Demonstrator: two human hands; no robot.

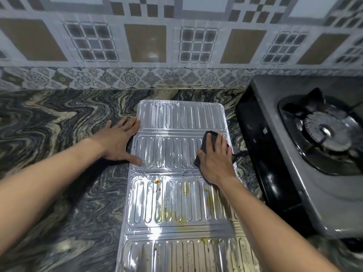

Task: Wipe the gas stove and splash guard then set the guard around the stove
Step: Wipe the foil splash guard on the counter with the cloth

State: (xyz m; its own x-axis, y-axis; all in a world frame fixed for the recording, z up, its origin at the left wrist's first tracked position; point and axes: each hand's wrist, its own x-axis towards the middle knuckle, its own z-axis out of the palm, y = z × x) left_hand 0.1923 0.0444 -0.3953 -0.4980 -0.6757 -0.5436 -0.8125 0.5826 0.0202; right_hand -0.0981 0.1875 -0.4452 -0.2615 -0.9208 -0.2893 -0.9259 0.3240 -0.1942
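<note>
Left hand point(117, 141): palm down, fingers point(132, 124) spread flat, thumb splayed toward the body | left forearm: bare, extended from lower left | Right hand point(215, 160): palm down, fingers curved and pressed over a dark cloth point(206, 142) | right forearm: bare, extended from lower right | hands apart, level with each other

A dark, swirl-veined grey-and-cream stone countertop point(59, 118) stretches away beyond the fingertips to a glossy tiled wall point(145, 42) of brown squares and grid patterns, edged below by a floral-patterned border strip point(129, 78); light glints off tiles.
</note>
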